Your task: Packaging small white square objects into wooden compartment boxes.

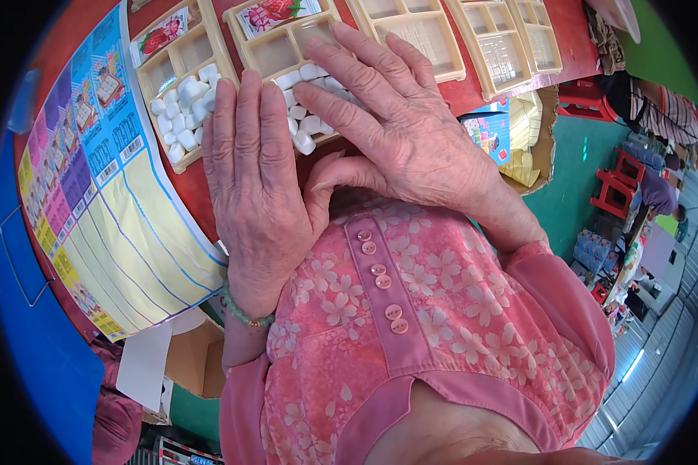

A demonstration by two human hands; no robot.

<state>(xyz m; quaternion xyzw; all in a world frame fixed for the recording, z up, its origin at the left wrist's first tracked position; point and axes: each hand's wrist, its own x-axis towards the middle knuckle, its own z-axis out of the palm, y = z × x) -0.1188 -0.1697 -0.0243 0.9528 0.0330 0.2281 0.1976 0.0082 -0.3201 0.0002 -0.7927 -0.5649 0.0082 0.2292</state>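
White pieces (190, 94) — loose in beige trays (275, 57)

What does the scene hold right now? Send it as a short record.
Left hand: open, palm down, fingertips around the gap between the two leftmost trays
Right hand: open, palm down, reaching over the second tray
Leftmost tray: strawberry-print packet, white pieces
Second tray: another packet, more white pieces
Further right: three beige trays
Finger contact with pieces: cannot tell
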